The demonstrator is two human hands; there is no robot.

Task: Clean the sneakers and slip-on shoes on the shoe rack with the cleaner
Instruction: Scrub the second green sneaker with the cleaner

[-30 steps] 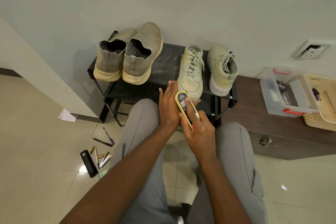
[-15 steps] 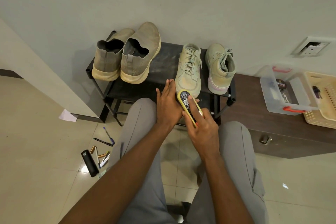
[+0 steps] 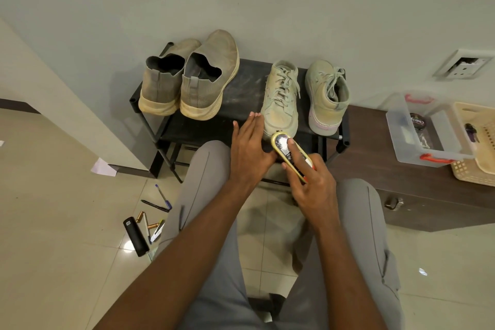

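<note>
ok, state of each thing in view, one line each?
cleaner: gripped by right hand, tip at a sneaker toe
left hand: fingers straight, beside that sneaker
sneakers: upright on rack, laced
slip-ons: upright on rack, untouched
clear box: open, no lid on

A single head-worn wide-angle view looks forward and steeply down from above a seated person's lap, facing the wall. The shoe rack (image 3: 241, 104) sits near, mid-frame; forearms enter from the bottom edge, and floor (image 3: 53, 222) fills the left side.
</note>
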